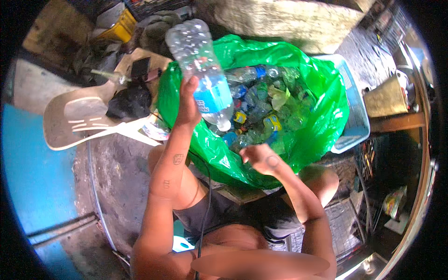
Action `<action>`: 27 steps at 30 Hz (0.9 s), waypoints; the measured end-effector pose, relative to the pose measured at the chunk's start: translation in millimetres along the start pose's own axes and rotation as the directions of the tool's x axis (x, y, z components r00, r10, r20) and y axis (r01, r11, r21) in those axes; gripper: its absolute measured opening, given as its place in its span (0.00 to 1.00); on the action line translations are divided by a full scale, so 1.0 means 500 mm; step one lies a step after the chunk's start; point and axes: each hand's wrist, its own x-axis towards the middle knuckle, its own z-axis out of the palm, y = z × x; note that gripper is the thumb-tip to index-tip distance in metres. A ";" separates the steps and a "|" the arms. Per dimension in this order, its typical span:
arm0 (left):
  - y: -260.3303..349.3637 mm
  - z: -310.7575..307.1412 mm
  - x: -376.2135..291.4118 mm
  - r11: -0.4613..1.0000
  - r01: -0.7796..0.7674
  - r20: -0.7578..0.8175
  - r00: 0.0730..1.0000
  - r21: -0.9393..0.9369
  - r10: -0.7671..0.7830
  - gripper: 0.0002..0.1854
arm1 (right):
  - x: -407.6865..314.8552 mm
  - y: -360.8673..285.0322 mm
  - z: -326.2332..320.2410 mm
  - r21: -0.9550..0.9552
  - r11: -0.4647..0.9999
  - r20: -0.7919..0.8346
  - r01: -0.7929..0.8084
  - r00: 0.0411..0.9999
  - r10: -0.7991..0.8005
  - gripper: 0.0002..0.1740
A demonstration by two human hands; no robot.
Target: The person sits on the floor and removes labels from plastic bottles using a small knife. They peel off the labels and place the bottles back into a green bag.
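My left hand (189, 101) grips a large clear plastic bottle (199, 52) with a blue label. Its white-capped neck points back towards me, over a green plastic bag (325, 122). Wide open in front of me, the bag holds many plastic bottles (260, 96), some clear, some with blue or yellow labels. At the bag's near side is my right hand (260, 159), its fingers curled. Whether it pinches the bag's edge or anything else cannot be made out.
A pale plastic chair (57, 120) on the left bears a black bag (129, 103) and a dark flat object (140, 67). Right of the green bag stands a light-blue plastic basket (357, 108). A yellow container (124, 26) is at the back left. A black cable (206, 206) hangs before my body.
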 end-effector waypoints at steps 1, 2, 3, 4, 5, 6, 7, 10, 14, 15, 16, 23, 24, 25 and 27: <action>-0.001 0.002 -0.007 1.000 0.023 0.012 1.000 0.003 -0.023 0.39 | -0.003 0.002 -0.013 0.191 0.981 -0.148 -0.037 0.987 0.066 0.08; -0.006 0.008 -0.019 0.996 0.078 -0.016 0.997 -0.051 -0.079 0.38 | -0.004 0.006 -0.036 0.132 0.988 -0.314 0.084 0.949 -0.039 0.09; -0.015 0.018 -0.031 0.983 0.147 -0.019 0.989 -0.114 -0.150 0.37 | -0.011 0.009 -0.064 -0.085 0.991 -0.311 -0.103 0.948 0.072 0.13; -0.026 0.030 -0.041 0.978 0.166 -0.030 0.985 -0.126 -0.171 0.37 | -0.017 0.007 -0.081 -0.006 1.000 -0.336 -0.009 0.942 0.006 0.17; -0.037 0.041 -0.047 0.971 0.193 -0.021 0.980 -0.139 -0.198 0.37 | -0.022 0.003 -0.091 0.042 0.997 -0.388 0.060 0.921 -0.039 0.21; -0.047 0.051 -0.050 0.967 0.200 0.016 0.980 -0.158 -0.200 0.37 | -0.028 -0.004 -0.095 0.062 0.992 -0.399 0.113 0.913 -0.079 0.23; -0.055 0.059 -0.054 0.955 0.250 -0.005 0.967 -0.160 -0.254 0.37 | -0.033 -0.013 -0.096 0.089 0.977 -0.417 0.196 0.898 -0.142 0.26; -0.066 0.066 -0.058 0.920 0.338 -0.011 0.938 -0.196 -0.347 0.38 | -0.043 -0.042 -0.078 -0.021 0.953 -0.501 0.301 0.822 -0.271 0.25; -0.074 0.062 -0.062 0.911 0.381 -0.002 0.922 -0.155 -0.386 0.36 | -0.053 -0.062 -0.073 -0.125 0.937 -0.480 0.325 0.807 -0.344 0.32; -0.076 0.063 -0.064 0.913 0.380 0.000 0.923 -0.150 -0.384 0.35 | -0.055 -0.063 -0.074 -0.148 0.935 -0.481 0.323 0.802 -0.354 0.33; -0.079 0.065 -0.067 0.914 0.379 0.003 0.924 -0.144 -0.382 0.35 | -0.057 -0.064 -0.077 -0.141 0.940 -0.464 0.309 0.819 -0.339 0.34; -0.089 0.093 -0.089 0.911 0.380 0.023 0.924 -0.159 -0.382 0.31 | -0.064 -0.061 -0.073 -0.104 0.960 -0.462 0.260 0.842 -0.278 0.38; -0.091 0.094 -0.090 0.906 0.386 0.012 0.921 -0.170 -0.390 0.31 | -0.062 -0.060 -0.070 -0.111 0.947 -0.496 0.301 0.809 -0.315 0.37; -0.093 0.094 -0.091 0.901 0.394 -0.004 0.916 -0.183 -0.402 0.31 | -0.060 -0.060 -0.068 -0.115 0.945 -0.500 0.305 0.804 -0.321 0.37; -0.099 0.091 -0.092 0.907 0.375 -0.004 0.924 -0.192 -0.383 0.32 | -0.057 -0.060 -0.066 -0.130 0.944 -0.514 0.305 0.793 -0.327 0.37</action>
